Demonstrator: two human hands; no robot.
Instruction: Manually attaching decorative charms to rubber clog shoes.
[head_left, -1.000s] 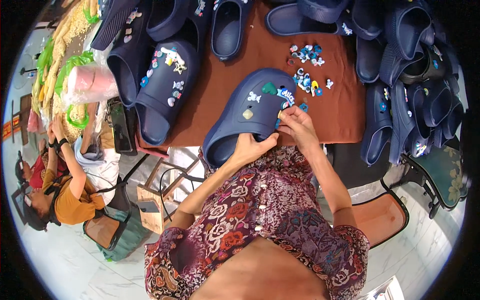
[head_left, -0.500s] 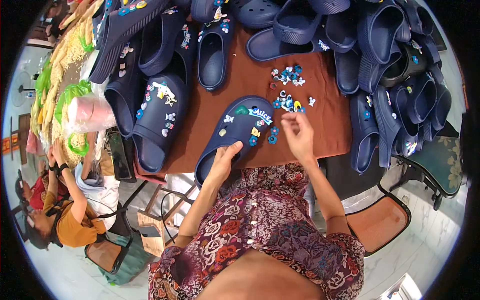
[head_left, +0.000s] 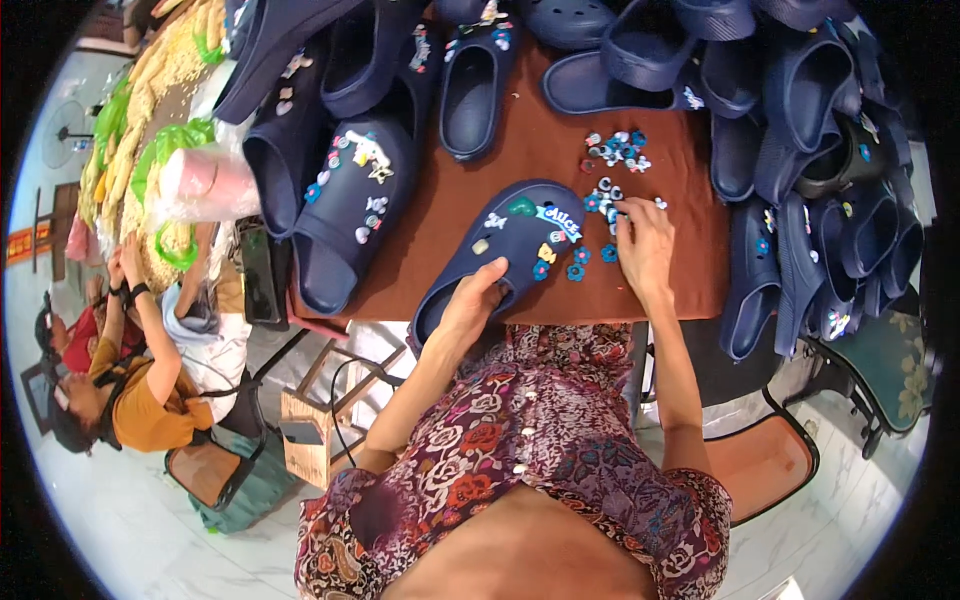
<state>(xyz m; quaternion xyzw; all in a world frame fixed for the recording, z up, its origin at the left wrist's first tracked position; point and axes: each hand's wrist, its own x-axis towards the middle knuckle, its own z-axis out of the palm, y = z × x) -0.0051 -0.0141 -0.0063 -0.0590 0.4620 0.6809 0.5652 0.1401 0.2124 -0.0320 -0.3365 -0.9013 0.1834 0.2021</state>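
Note:
A navy clog (head_left: 500,238) lies tilted on the brown cloth (head_left: 500,140) before me, toe pointing away. Its upper bears a green charm (head_left: 522,206), a blue lettered banner charm (head_left: 560,222), a cream square charm (head_left: 481,246) and several more. My left hand (head_left: 472,308) grips the clog's side, thumb on the upper. My right hand (head_left: 646,248) has its bent fingertips down at the nearer pile of small charms (head_left: 603,193); whatever is between them is hidden. Blue flower charms (head_left: 577,271) lie between the clog and my right hand. A second charm pile (head_left: 616,147) sits farther back.
Navy clogs crowd the far edge and the right (head_left: 750,285); a decorated clog (head_left: 355,200) stands at the left. Beyond it are a pink wrapped roll (head_left: 205,185) and a dark phone (head_left: 262,275). Two people (head_left: 150,390) work at the far left. An orange-seated chair (head_left: 765,465) stands lower right.
My right hand has moved right, from beside the clog's toe to the nearer charm pile, its fingers lowered. My left hand keeps hold of the clog. The whole view has shifted a little.

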